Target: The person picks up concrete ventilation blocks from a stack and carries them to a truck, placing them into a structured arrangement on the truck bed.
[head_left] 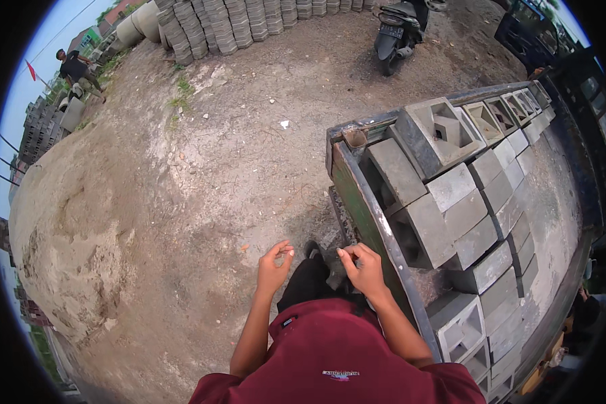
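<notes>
Both of my hands are raised in front of my dark red shirt, apart from each other. My left hand (274, 268) is over the dirt ground, its fingers loosely bent and no object visible in it. Close to the truck bed's green side wall (370, 205), my right hand (365, 269) is likewise half curled, thumb apart, with nothing seen in it. Inside the bed, hollow grey concrete blocks (475, 242) lie in rows and stacks. One larger block with an angled opening (440, 133) rests tilted on top near the bed's corner. Neither hand touches a block.
A sand heap (74, 249) rises on the left. Stacked pavers (229, 23) line the far side, beside a concrete pipe (140, 25). A dark motorbike (396, 37) is parked beyond the truck. Another person (81, 71) stands at the far left.
</notes>
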A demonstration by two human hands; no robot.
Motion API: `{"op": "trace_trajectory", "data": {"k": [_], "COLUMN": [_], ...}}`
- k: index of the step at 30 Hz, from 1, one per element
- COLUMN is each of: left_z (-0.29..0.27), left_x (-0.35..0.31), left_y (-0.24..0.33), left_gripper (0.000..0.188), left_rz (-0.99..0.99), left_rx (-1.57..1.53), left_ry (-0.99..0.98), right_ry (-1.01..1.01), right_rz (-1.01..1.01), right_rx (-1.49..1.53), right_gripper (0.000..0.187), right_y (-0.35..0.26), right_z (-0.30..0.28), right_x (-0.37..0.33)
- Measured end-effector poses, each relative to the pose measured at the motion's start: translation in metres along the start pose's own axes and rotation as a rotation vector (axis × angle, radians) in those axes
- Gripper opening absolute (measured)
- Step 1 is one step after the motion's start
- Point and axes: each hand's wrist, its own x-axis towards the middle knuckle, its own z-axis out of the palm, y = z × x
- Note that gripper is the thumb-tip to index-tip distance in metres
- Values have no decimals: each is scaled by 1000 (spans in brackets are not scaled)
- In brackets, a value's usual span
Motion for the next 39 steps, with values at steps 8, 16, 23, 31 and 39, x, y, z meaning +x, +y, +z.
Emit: {"op": "trace_trajectory", "data": {"k": [8, 16, 23, 31, 39], "left_z": [-45, -151, -244, -274, -311], "left_x": [20, 173, 300, 477, 732], "left_y": [-92, -113, -131, -190, -227], "left_gripper": [31, 34, 35, 32, 30], "left_rz": [-256, -246, -259, -310, -334], "left_rx": [-163, -68, -36, -123, -17], "left_ry": [337, 343, 337, 468, 413], "right_ry": [-377, -525, -433, -464, -644], "right_rz": [-21, -24, -202, -248, -290], "right_rx": [-174, -281, -196, -320, -342], "right_gripper": [17, 20, 26, 28, 29], "right_y": [47, 35, 8, 27, 23], "right_z": [146, 274, 376, 476, 576], "right_x": [92, 248, 371, 553, 816]}}
